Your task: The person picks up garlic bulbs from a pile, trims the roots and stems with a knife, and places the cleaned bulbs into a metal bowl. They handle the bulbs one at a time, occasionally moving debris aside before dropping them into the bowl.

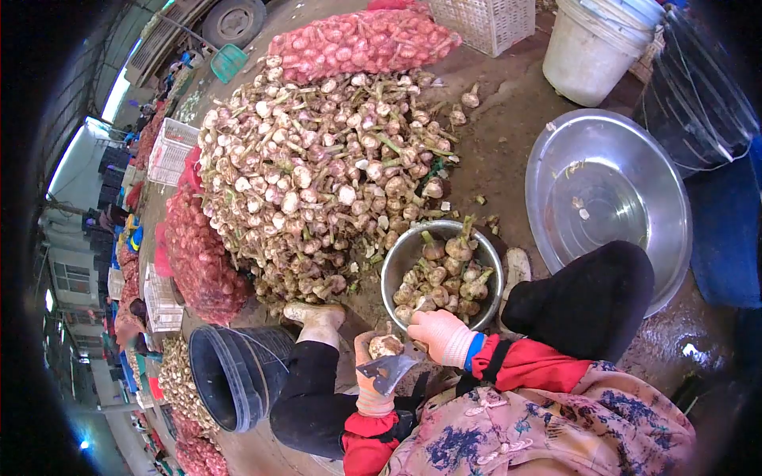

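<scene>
My left hand point(371, 381), in a pale orange glove, is closed around a garlic bulb point(386, 346). A grey metal blade point(387, 373) lies in front of that palm, just below the bulb; what supports it is hidden. My right hand point(441, 336), gloved alike, has its fingers curled together at the near rim of a metal bowl point(386, 279). Whatever those fingers pinch is too small to make out. Inside the bowl are several garlic bulbs point(436, 274), some with short stems.
Beyond the bowl spreads a big garlic heap point(309, 166), bordered by red mesh sacks point(361, 44). A wide metal basin point(611, 198) stands at right, below a white bucket point(591, 55). A black bucket point(230, 377) tilts beside my left leg.
</scene>
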A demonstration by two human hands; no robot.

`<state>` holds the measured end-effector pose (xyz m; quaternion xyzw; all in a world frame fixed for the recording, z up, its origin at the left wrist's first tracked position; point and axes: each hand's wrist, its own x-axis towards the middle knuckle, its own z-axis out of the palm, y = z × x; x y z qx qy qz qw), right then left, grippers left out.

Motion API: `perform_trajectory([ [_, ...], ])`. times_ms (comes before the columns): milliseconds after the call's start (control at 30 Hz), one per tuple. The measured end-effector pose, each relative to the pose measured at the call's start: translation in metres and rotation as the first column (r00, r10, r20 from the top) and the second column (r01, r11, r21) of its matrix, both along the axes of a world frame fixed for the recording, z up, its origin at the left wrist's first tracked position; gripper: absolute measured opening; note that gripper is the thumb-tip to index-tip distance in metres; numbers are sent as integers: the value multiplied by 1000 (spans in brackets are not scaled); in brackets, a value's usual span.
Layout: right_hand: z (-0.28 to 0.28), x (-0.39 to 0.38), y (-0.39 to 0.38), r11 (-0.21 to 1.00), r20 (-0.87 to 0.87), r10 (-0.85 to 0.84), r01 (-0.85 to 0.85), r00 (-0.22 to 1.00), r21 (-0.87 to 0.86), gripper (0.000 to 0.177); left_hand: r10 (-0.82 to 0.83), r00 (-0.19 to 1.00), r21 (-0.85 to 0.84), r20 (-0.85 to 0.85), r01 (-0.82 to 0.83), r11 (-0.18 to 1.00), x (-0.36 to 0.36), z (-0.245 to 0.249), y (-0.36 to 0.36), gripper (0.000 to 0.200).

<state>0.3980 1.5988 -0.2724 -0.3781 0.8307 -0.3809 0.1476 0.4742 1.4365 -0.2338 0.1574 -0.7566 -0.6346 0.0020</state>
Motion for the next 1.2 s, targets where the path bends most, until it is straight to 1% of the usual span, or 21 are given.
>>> perform_trajectory([
  [133,-16,-11,-4,1000,25,7,-7,1000,12,19,-78,995,-131,-68,69,989,4,-3,-2,60],
  [200,-14,-20,-1,963,276,-94,17,957,268,28,-13,992,-222,-125,-15,975,3,6,3,62],
  [233,-16,-39,25,939,451,-264,120,853,323,32,16,989,84,-144,-4,996,11,25,11,65],
  [267,-15,-50,47,906,606,-397,187,689,380,37,-187,949,0,-255,193,981,14,40,1,67],
  [333,-91,-50,20,754,432,-646,612,629,236,38,51,973,336,-223,28,941,9,61,10,72],
  [367,-86,-45,10,731,485,-607,681,629,31,36,67,982,335,-175,-5,942,5,55,-2,76],
  [433,-40,-40,9,822,295,-521,564,801,-79,25,42,994,421,-102,5,907,3,35,-31,84],
  [467,-28,-36,8,857,228,-466,500,855,-124,23,246,966,301,-80,-212,930,-2,25,-27,80],
  [533,-18,-16,1,741,339,-391,511,856,-436,23,375,913,492,-164,-254,833,-16,30,-14,77],
  [567,-12,-17,1,801,185,-322,371,929,-469,27,367,916,495,-163,-246,833,-17,29,-9,77],
  [633,2,-16,-1,858,123,-241,271,963,-436,23,432,896,752,-108,-211,625,-17,27,-2,66],
  [800,2,-15,-8,841,153,-214,261,965,-474,23,386,921,735,41,-290,613,-7,-8,-6,47],
  [867,2,-19,-5,844,135,-228,265,964,-465,23,325,926,242,-194,-276,930,-2,-23,-3,46],
  [900,-11,-22,-7,861,143,-240,279,960,-425,26,333,941,808,-60,-150,570,-14,-1,8,41],
  [933,-26,-25,-7,877,153,-251,292,956,-382,29,333,942,806,-53,-156,570,-22,11,16,41],
  [967,-41,-32,0,936,537,-272,350,799,-46,34,305,947,867,-106,-62,495,-30,21,24,37],
  [1000,-72,-31,7,853,652,-435,516,621,78,36,282,944,910,-174,44,413,-37,25,26,34],
  [1033,-91,-33,15,807,637,-531,562,560,178,36,220,975,878,-16,-91,471,-37,19,18,34],
  [1100,-177,-31,4,616,710,-586,784,390,78,48,148,987,833,62,-133,537,-52,0,23,38],
  [1133,-169,-39,2,564,701,-643,809,308,162,52,159,979,818,130,-196,542,-58,-17,25,40],
  [1200,-126,-47,5,480,668,-675,874,313,76,52,4,981,616,193,-125,778,-69,-61,14,46],
])
